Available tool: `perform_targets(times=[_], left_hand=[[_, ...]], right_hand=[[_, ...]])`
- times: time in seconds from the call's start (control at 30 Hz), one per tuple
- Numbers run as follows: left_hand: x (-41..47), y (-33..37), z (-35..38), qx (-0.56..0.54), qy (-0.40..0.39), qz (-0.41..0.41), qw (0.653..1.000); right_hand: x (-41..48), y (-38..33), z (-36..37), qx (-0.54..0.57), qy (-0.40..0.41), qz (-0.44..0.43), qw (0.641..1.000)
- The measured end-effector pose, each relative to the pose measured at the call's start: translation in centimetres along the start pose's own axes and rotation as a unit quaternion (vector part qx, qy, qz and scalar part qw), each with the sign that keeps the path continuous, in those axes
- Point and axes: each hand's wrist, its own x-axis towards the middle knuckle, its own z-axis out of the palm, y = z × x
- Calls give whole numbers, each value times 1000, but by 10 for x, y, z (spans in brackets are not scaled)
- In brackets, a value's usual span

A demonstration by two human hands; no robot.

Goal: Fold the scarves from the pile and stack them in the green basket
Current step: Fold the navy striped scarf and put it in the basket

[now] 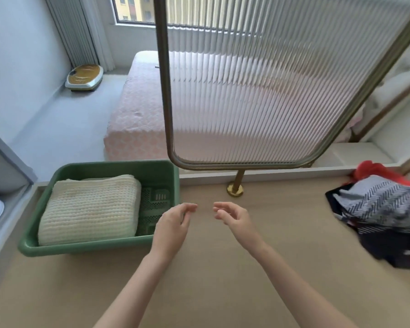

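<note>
One folded scarf [88,209] lies in green basket [85,249] beside left hand [173,229]

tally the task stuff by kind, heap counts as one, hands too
green basket: 1
folded cream scarf: 1
scarf pile: 1
hands: 2, left hand, right hand
total: 5

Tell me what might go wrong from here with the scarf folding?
The pile of scarves lies tangled at the right of the table, so pulling one could drag others along. The cream scarf fills most of the green basket, so later ones must stack on top and might slump. The left hand and right hand hold nothing yet.
</note>
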Motion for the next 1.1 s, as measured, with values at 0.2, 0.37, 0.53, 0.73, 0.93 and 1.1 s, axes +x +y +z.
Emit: perform_targets(times=[0.2, 0.37, 0.53, 0.73, 0.93, 1.1], left_hand=[[-1, 77, 111, 5, -109, -21, 994], [7, 125, 213, 35, -226, -41, 973], [14, 171, 309, 29, -300, -68, 951], [16, 205, 396, 10, -340, -104, 935], [8, 211, 434, -15, -351, -151, 924], [14, 217, 443, -45, -340, -180, 922]], right_hand=[[-35, 57, -140, -13, 69, 65, 995], [-57, 118, -258, -74, 155, 103, 980], [-72, 171, -361, -200, 245, 126, 940], [-63, 237, -425, -330, 183, 209, 902], [-55, 276, -414, -411, 247, 160, 863], [-29, 270, -443, -456, 377, 17, 806]])
